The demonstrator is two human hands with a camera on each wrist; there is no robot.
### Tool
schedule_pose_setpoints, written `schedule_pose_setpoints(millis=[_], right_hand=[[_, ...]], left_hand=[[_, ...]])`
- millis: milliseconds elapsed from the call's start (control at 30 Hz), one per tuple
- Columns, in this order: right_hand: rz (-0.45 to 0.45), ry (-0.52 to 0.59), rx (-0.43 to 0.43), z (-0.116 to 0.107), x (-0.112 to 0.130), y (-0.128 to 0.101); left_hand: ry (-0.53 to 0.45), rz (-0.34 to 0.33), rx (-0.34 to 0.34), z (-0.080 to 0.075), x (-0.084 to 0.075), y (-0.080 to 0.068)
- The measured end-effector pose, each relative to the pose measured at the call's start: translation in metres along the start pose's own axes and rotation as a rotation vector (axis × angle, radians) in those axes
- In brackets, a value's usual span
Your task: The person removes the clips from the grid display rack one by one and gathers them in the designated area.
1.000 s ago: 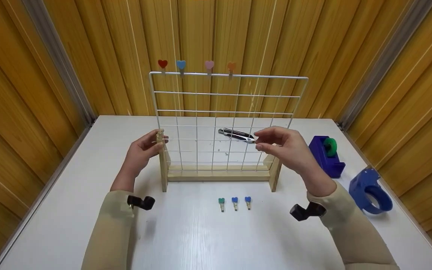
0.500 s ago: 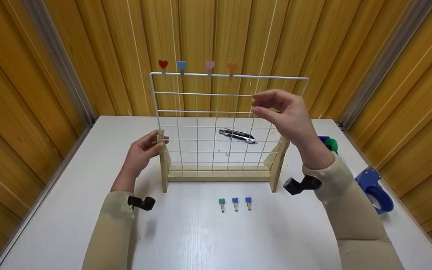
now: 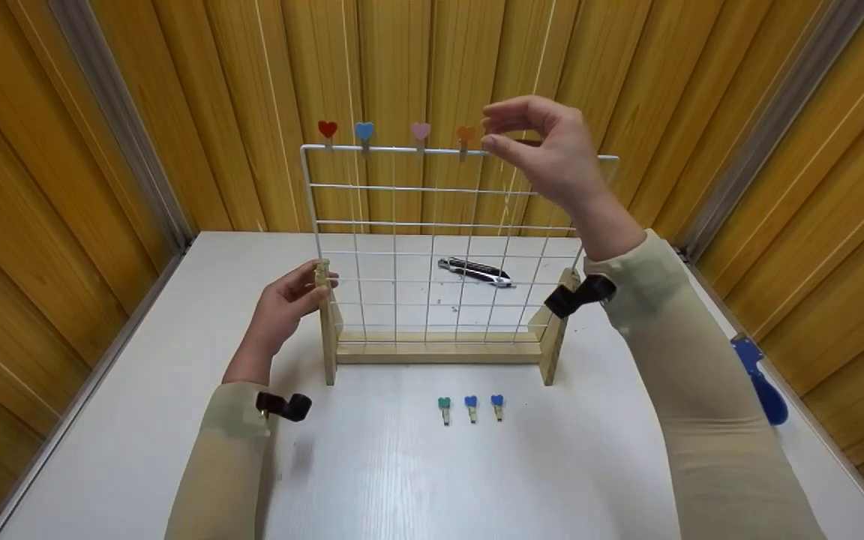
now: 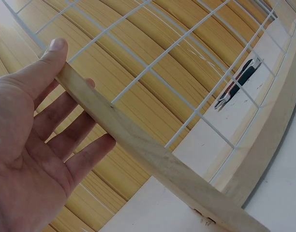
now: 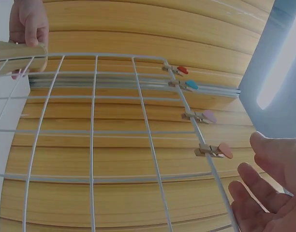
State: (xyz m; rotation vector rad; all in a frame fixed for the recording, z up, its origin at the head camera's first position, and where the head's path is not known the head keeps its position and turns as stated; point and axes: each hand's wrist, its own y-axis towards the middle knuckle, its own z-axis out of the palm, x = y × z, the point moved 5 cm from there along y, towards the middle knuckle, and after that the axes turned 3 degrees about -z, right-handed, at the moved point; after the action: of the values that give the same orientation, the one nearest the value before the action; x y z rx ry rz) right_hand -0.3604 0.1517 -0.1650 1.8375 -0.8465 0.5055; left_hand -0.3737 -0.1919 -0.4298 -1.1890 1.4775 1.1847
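My left hand [image 3: 280,304] grips the left wooden post [image 4: 133,140] of a stand that holds a white wire grid [image 3: 432,187], thumb on one side and fingers on the other. My right hand [image 3: 552,146] is up at the grid's top bar, fingers parted and holding nothing. Just left of its fingertips is a mini clothespin with an orange heart [image 3: 465,133], clipped on the bar. Farther left along the bar sit clothespins with a pink heart [image 3: 421,131], a light blue heart [image 3: 364,130] and a red heart [image 3: 328,129].
In front of the stand lie one green-heart clothespin [image 3: 445,409] and two blue-heart clothespins [image 3: 472,408]. Behind the grid is a utility knife [image 3: 475,271]. A blue tape dispenser [image 3: 760,382] shows partly past my right sleeve. Wood-look panels [image 3: 394,60] wall the white table.
My right hand has risen from the grid's lower right up to the top bar, shifting slightly left, beside the orange-heart clothespin. The left hand keeps its hold on the wooden post.
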Motion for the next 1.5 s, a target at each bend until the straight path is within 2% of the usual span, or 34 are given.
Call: schedule_pose_setpoints(millis=[267, 500, 933, 1200, 1500], right_hand=[[0.084, -0.154, 0.110, 0.011, -0.006, 0.024], [0.111, -0.191, 0.109, 0.016, -0.008, 0.027], [0.113, -0.074, 0.021, 0.019, -0.009, 0.022], [0.028, -0.027, -0.042, 0.013, -0.007, 0.019], [-0.019, 0.053, -0.080, 0.008, -0.006, 0.017]], left_hand=[[-0.009, -0.011, 0.000, 0.001, -0.002, 0.000], [-0.016, -0.009, 0.005, 0.001, -0.004, 0.001], [-0.006, 0.007, -0.004, 0.001, -0.002, -0.001], [-0.010, 0.004, -0.002, 0.000, -0.003, 0.000], [-0.009, -0.004, -0.005, 0.001, -0.001, -0.002]])
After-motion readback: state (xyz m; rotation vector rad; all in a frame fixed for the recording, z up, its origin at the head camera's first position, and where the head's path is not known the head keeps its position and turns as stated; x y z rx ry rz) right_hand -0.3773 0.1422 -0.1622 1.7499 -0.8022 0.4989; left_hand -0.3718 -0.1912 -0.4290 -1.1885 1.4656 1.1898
